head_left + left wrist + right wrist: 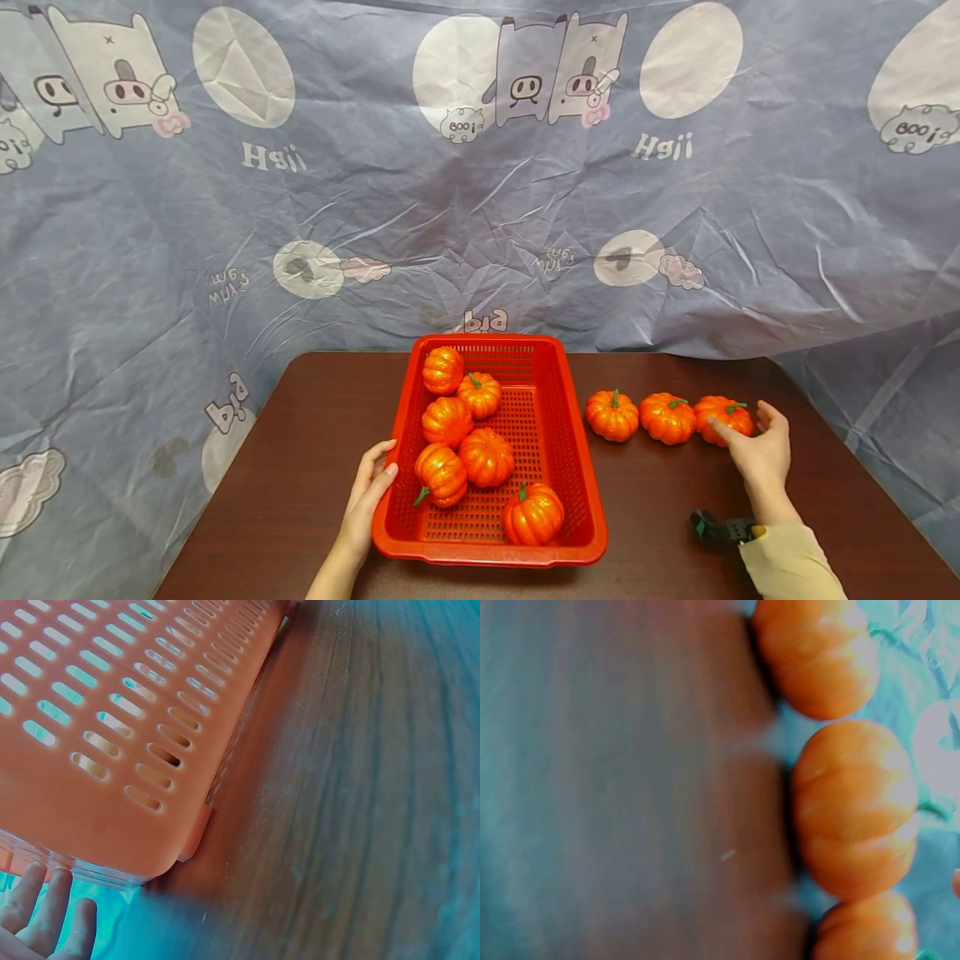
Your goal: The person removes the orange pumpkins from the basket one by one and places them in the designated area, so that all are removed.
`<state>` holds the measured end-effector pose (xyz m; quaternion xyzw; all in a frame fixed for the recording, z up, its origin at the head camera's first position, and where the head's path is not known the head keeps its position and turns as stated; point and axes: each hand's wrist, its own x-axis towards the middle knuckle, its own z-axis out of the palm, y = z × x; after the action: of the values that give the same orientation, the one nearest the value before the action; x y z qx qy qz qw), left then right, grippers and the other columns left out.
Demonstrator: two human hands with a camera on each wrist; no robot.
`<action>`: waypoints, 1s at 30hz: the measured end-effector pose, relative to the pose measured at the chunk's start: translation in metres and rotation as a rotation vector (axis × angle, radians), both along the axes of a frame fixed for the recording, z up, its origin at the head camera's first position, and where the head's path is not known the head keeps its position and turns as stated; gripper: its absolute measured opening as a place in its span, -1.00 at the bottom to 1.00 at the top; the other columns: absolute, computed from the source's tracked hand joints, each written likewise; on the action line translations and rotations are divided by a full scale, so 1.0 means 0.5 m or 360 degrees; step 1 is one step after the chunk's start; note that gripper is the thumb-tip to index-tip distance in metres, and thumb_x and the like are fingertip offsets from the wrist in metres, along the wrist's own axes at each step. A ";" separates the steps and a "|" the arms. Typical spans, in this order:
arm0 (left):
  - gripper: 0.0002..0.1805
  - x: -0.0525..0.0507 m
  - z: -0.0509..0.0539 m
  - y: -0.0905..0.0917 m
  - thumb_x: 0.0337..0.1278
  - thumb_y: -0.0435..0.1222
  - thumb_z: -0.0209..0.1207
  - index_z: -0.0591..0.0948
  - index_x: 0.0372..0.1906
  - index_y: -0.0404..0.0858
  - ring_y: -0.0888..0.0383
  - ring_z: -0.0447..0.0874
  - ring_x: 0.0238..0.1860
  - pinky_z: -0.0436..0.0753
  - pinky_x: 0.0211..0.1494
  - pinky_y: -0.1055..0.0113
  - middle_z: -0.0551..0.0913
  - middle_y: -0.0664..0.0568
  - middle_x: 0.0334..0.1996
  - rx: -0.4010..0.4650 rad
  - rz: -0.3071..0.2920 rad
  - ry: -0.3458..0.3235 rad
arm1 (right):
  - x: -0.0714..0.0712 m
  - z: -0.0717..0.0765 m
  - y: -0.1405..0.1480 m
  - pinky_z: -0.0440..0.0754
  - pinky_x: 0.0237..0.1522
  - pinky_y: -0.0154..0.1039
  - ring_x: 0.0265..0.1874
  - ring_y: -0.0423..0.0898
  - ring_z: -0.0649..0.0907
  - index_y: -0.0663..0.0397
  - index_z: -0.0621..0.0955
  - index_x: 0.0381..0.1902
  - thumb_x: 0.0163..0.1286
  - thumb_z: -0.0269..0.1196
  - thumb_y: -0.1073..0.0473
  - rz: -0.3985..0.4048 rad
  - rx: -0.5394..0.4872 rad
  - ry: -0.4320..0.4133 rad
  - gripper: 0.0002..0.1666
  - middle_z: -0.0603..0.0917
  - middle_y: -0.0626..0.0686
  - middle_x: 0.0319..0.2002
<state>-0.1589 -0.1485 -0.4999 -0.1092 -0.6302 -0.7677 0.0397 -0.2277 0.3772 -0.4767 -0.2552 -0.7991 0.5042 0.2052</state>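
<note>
In the head view, my left hand (367,493) touches the left rim of the red basket (491,552); the left wrist view shows the fingers (52,911) extended at the edge of the slotted basket (90,806). My right hand (763,454) is at the rightmost pumpkin (724,419) of three in a row, its thumb over the front and its fingers spread at the right side. A firm hold cannot be made out. Three pumpkins (855,810) show in the right wrist view, with a fingertip (956,883) at the right edge.
Several orange pumpkins (486,457) lie in the basket, mostly on its left side. Two more, a left one (612,416) and a middle one (667,418), stand right of it on the brown table (300,467). A dark strapped device (720,529) is beside my right wrist. Patterned cloth (480,200) hangs behind.
</note>
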 end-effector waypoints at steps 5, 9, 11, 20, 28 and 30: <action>-0.59 0.001 0.000 -0.001 0.41 -0.32 -0.17 0.18 0.29 -0.30 -0.05 0.48 0.01 0.57 -0.05 0.17 0.28 -0.35 0.11 0.0000 -0.0009 -0.0013 | 0.001 0.034 -0.023 0.07 0.34 -0.07 0.33 0.17 0.18 0.14 0.10 0.42 0.13 0.36 0.10 0.0015 0.0003 0.0093 0.00 0.16 0.27 0.37; -0.59 0.001 0.000 -0.001 0.40 -0.33 -0.16 0.18 0.28 -0.31 -0.05 0.49 0.00 0.58 -0.06 0.17 0.29 -0.35 0.10 0.0003 0.0002 -0.0019 | 0.001 0.061 -0.045 0.08 0.35 -0.10 0.35 0.08 0.17 0.08 0.15 0.41 0.12 0.39 0.08 0.0031 -0.0013 0.0146 -0.01 0.19 0.19 0.38; -0.59 0.001 0.000 0.000 0.40 -0.33 -0.15 0.18 0.28 -0.31 -0.05 0.49 -0.01 0.58 -0.06 0.18 0.29 -0.35 0.10 0.0000 0.0007 -0.0017 | 0.002 0.078 -0.058 0.08 0.34 -0.11 0.36 0.03 0.16 0.03 0.16 0.41 0.11 0.40 0.04 0.0051 -0.0021 0.0153 -0.01 0.19 0.13 0.38; -0.58 0.000 -0.002 -0.001 0.40 -0.33 -0.15 0.19 0.28 -0.31 -0.05 0.48 -0.01 0.57 -0.06 0.19 0.29 -0.35 0.10 -0.0020 0.0019 -0.0016 | 0.005 0.161 -0.119 0.10 0.33 -0.06 0.35 0.07 0.18 0.10 0.13 0.42 0.17 0.36 0.02 0.0380 -0.0022 0.0186 -0.02 0.15 0.16 0.40; -0.59 -0.001 -0.001 0.000 0.40 -0.33 -0.15 0.19 0.28 -0.31 -0.03 0.48 -0.01 0.57 -0.06 0.21 0.30 -0.34 0.10 -0.0010 0.0011 -0.0016 | 0.007 0.206 -0.168 0.30 0.21 -0.34 0.28 0.04 0.29 0.14 0.11 0.41 0.22 0.33 0.11 0.0703 -0.0009 0.0255 -0.07 0.19 0.21 0.36; -0.59 -0.001 -0.002 0.000 0.40 -0.34 -0.15 0.19 0.28 -0.31 -0.03 0.48 -0.01 0.57 -0.06 0.21 0.30 -0.33 0.10 -0.0009 0.0009 -0.0013 | 0.009 0.213 -0.182 0.36 0.12 -0.45 0.22 -0.06 0.36 0.17 0.13 0.40 0.22 0.33 0.13 0.0809 0.0005 0.0272 -0.09 0.22 0.21 0.33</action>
<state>-0.1594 -0.1484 -0.5007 -0.1045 -0.6329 -0.7662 0.0389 -0.2232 0.2864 -0.3700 -0.0024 -0.8180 0.5582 0.1391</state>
